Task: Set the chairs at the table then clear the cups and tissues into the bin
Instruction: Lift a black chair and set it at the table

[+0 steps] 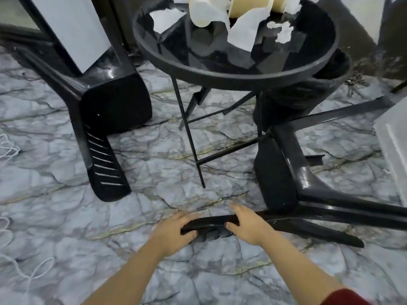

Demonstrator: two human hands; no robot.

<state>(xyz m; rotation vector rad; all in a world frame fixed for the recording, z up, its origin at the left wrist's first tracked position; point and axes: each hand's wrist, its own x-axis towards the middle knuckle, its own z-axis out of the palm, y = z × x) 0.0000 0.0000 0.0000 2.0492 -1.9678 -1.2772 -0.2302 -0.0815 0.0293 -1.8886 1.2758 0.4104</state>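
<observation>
— While the fallen chair [286,188] is lying on its side on the marble floor [66,205], right of the round table [220,75], what is being gripped?

— Its backrest top edge is being held by both hands. The left hand [174,232] is being curled round the end, thumb underneath; the right hand [248,225] is being wrapped over the rail.

— Rest?

— Cups [248,6] and tissues [244,34] are being left on the tabletop; a second chair [103,111] is lying tipped at left.
</observation>
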